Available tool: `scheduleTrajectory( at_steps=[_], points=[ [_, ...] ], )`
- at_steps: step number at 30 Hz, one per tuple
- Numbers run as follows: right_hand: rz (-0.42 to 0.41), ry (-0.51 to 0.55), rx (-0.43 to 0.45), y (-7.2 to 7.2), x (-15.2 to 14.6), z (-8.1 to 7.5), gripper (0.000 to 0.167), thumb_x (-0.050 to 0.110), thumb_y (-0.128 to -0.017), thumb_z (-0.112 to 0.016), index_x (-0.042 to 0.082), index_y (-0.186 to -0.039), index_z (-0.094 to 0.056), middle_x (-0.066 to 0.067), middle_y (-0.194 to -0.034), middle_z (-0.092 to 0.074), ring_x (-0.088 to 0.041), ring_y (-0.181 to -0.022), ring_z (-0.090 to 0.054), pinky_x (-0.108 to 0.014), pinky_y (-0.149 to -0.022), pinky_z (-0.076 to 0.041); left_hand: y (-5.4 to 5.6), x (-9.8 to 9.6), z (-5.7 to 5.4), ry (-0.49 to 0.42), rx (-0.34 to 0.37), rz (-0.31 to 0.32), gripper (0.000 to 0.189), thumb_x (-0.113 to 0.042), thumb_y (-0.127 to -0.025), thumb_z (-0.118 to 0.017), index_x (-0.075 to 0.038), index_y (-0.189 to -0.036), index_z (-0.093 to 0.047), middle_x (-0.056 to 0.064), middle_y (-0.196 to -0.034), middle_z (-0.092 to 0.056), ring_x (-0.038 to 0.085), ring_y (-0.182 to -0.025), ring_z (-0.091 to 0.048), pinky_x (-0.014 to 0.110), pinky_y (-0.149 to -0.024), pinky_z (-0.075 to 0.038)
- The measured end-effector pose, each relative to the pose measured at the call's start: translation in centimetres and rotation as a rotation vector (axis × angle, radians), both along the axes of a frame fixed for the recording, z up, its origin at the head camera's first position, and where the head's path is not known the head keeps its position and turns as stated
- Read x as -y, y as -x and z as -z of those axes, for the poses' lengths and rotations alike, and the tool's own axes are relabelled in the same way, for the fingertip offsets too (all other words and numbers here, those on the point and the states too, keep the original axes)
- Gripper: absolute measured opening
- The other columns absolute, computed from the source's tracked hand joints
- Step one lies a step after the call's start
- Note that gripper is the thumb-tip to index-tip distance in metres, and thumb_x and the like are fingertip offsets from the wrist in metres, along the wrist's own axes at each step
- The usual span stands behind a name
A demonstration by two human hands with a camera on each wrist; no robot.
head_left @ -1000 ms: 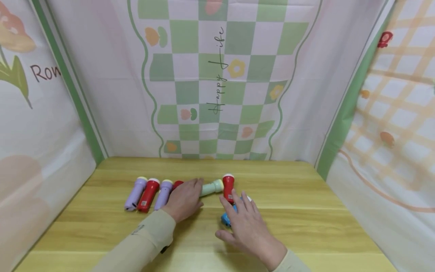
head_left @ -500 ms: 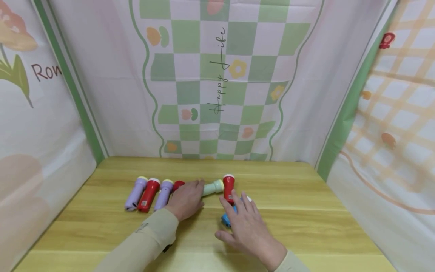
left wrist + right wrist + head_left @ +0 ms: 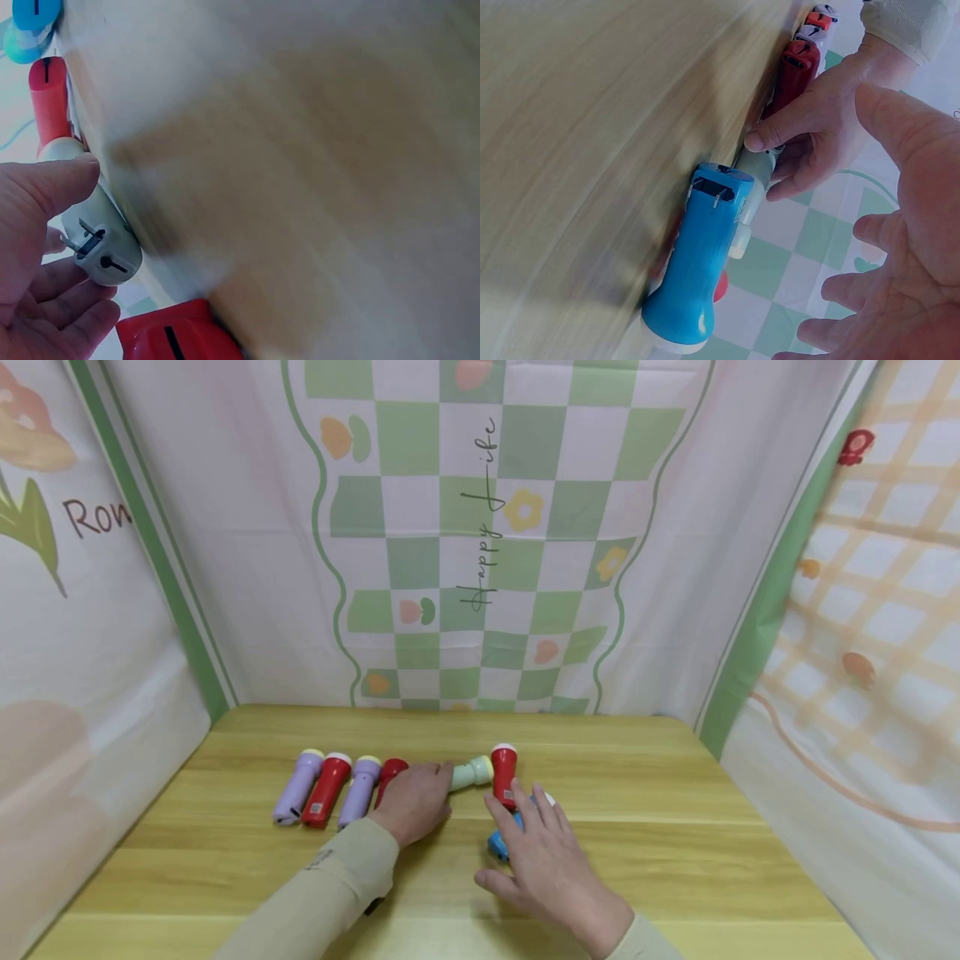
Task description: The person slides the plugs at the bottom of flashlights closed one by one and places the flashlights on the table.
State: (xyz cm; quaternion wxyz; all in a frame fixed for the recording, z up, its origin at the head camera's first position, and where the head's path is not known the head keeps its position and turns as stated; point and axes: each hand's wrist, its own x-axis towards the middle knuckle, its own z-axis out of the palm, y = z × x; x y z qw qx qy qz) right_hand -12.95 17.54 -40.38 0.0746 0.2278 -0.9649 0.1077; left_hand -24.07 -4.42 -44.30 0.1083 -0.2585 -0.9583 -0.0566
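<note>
My left hand [image 3: 415,802] holds a pale green flashlight [image 3: 471,774] lying slantwise on the table, thumb on one side and fingers on the other. Metal plug prongs show at the butt of this green flashlight [image 3: 112,259] in the left wrist view. Over a blue flashlight [image 3: 498,846] my right hand [image 3: 555,868] hovers with its fingers spread; the right wrist view shows that blue flashlight [image 3: 694,255] apart from the palm. A red flashlight [image 3: 505,775] lies at the green one's head. Left of my left hand, a darker red flashlight [image 3: 392,768] is partly hidden.
A purple flashlight [image 3: 298,787], a red one [image 3: 327,789] and another purple one [image 3: 361,792] lie side by side on the left of the wooden table [image 3: 637,877]. Printed cloth [image 3: 525,560] hangs behind the table and on both sides.
My left hand has shifted slightly to the right along the green flashlight, uncovering more of the darker red one. My right hand stays in place.
</note>
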Motion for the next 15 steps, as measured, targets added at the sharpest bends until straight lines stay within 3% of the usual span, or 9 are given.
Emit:
scheduleTrajectory(
  at_steps=[5, 15],
  points=[
    [-0.005, 0.002, -0.005, 0.0, -0.02, -0.04, 0.09, 0.06, -0.091, -0.073, 0.019, -0.162, -0.036, -0.024, -0.167, -0.03, -0.058, -0.15, -0.026, -0.074, -0.116, -0.03, 0.2, -0.14, 0.13, 0.006, 0.005, -0.012, 0.058, -0.026, -0.094, -0.078, -0.001, -0.142, -0.058, 0.016, -0.122, -0.071, 0.03, -0.105, -0.069, 0.044, -0.09, -0.06],
    [-0.003, 0.008, 0.003, 0.03, 0.03, -0.1, 0.089, 0.06, -0.091, -0.073, 0.019, -0.162, -0.037, -0.024, -0.167, -0.029, -0.058, -0.15, -0.026, -0.074, -0.117, -0.029, 0.42, -0.58, 0.18, -0.013, 0.009, -0.041, 0.03, -0.021, -0.095, -0.075, -0.006, -0.119, -0.063, 0.011, -0.102, -0.07, 0.026, -0.087, -0.067, 0.041, -0.075, -0.061]
  ],
)
